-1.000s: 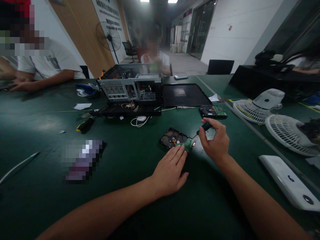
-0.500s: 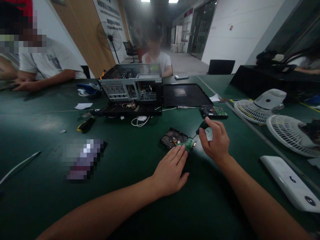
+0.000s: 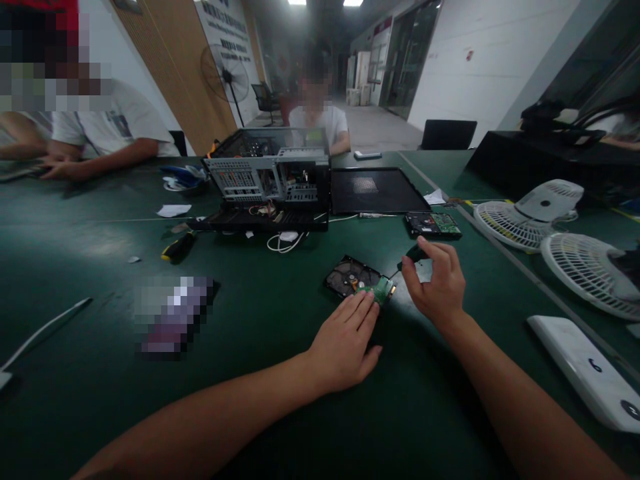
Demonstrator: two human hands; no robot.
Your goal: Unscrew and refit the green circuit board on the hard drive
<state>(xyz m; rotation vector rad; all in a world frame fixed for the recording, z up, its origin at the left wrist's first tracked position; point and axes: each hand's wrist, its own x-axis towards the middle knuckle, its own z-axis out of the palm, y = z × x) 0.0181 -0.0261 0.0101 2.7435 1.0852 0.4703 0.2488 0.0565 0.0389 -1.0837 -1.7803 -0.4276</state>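
A hard drive [image 3: 345, 275] lies on the green table with its underside up, and a small green circuit board [image 3: 383, 288] shows at its right end. Over the drive's near edge rests my left hand [image 3: 345, 341], fingers stretched flat and the tips touching the board. My right hand [image 3: 440, 283] pinches the dark handle of a screwdriver [image 3: 413, 256] between thumb and fingers. Its thin shaft slants down to the board's far right corner; whether the tip sits in a screw is too small to tell.
Behind the drive stands an opened computer case [image 3: 270, 180], its black side panel [image 3: 385, 190] to the right. A second hard drive [image 3: 433, 225], white fans [image 3: 515, 217], a white power bank [image 3: 585, 370] and a yellow-black screwdriver [image 3: 179, 247] lie around. People sit across the table.
The view has shifted slightly, so everything appears a little further right. Both hands keep nearly the same place on the drive and screwdriver.
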